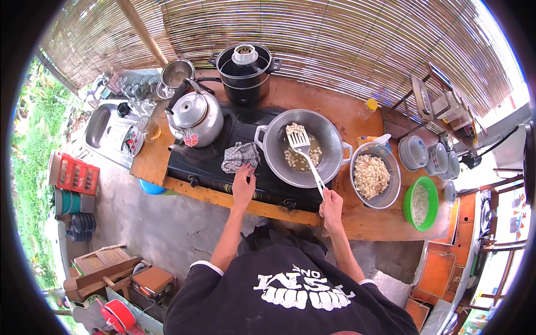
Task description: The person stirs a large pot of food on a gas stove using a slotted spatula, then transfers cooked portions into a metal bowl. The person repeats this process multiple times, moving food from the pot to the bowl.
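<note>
My right hand grips the handle of a slotted metal spatula. Its blade, with pale food pieces at the tip, is inside a two-handled metal wok on the black gas stove. More small pale pieces lie in oil at the wok's bottom. At the left of the wok, my left hand touches the lower edge of a checkered cloth lying on the stove; whether its fingers grip the cloth I cannot tell. A metal bowl of pale chopped pieces stands right of the wok.
An aluminium kettle stands on the stove's left burner, with a black pot behind. To the right are a green basin, stacked bowls and a yellow-capped jar. Glasses stand near the sink at the left.
</note>
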Demonstrator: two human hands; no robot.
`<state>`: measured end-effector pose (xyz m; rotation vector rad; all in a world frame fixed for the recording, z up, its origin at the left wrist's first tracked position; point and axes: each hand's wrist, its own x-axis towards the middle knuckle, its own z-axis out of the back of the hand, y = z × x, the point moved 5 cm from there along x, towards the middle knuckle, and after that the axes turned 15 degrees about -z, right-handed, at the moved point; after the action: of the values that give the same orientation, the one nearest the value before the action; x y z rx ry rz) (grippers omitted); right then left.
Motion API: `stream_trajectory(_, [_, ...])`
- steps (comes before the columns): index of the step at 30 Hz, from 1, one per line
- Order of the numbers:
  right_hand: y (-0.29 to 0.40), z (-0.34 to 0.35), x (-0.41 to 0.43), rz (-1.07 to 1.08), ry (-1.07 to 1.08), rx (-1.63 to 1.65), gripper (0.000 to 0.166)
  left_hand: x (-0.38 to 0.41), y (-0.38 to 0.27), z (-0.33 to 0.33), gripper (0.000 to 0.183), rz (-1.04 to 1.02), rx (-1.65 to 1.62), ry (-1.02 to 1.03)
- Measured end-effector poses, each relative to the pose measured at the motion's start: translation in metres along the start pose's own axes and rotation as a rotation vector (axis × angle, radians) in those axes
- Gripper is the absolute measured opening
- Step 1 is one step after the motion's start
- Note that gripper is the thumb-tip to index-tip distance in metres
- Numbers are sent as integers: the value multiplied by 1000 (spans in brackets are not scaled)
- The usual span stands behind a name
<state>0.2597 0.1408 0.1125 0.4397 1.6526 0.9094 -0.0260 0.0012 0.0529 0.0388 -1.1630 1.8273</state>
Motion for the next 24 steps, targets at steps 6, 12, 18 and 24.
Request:
stream_trajectory(6, [12,26,-15,40,20,-41,34,-9,-46,15,18,8,-37,-111])
stream_trajectory(12, [43,86,-40,80,92,-46,31,-17,-136,3,17,-37,-40,-232])
stream_trajectory(18, [90,188,-77,154,47,-105,28,-31,-229,-57,16,-143,-111,-214])
stream_trajectory(24, [115,295,-115,586,-367,-584,27,-46,-308,-126,19,-258,-129,-140])
